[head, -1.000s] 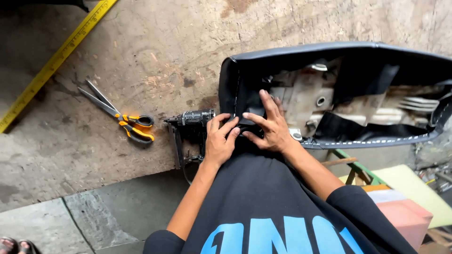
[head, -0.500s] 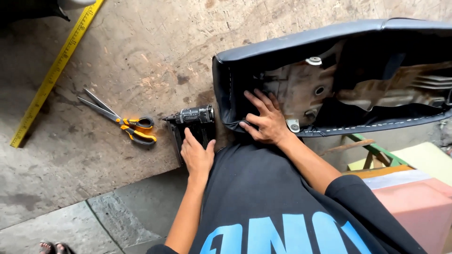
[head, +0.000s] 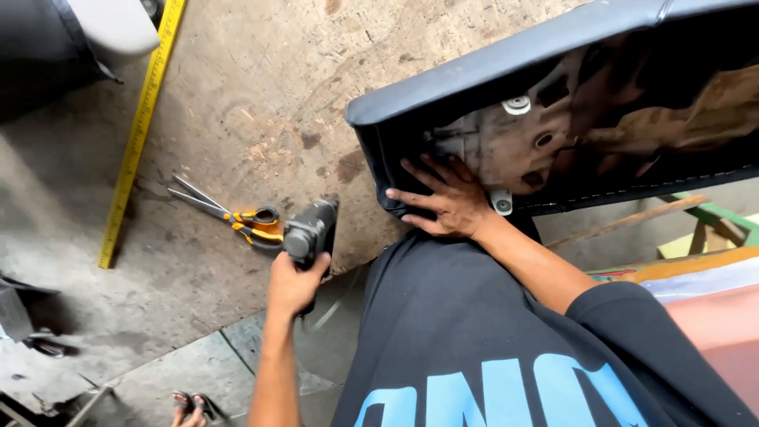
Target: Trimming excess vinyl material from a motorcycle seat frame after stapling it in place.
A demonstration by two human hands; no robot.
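Note:
An upturned motorcycle seat [head: 506, 63] with a black vinyl cover lies on a worn plywood table [head: 261, 103], its rusty underside facing up. My right hand [head: 445, 200] presses flat, fingers spread, on the folded cover at the seat's near end. My left hand [head: 292, 283] grips the handle of a black pneumatic staple gun [head: 310, 231], lifted off the table edge, to the left of the seat.
Orange-handled scissors [head: 237, 217] lie open just left of the gun. A yellow measuring stick [head: 141, 126] runs along the table's left side. A green wooden frame [head: 704, 213] and pink foam blocks [head: 711, 316] stand at the right. Sandalled feet [head: 192, 407] show on the floor.
My left hand left the seat cover, took hold of the staple gun and raised it from the table. My right hand stayed on the cover. The view tilted and shifted.

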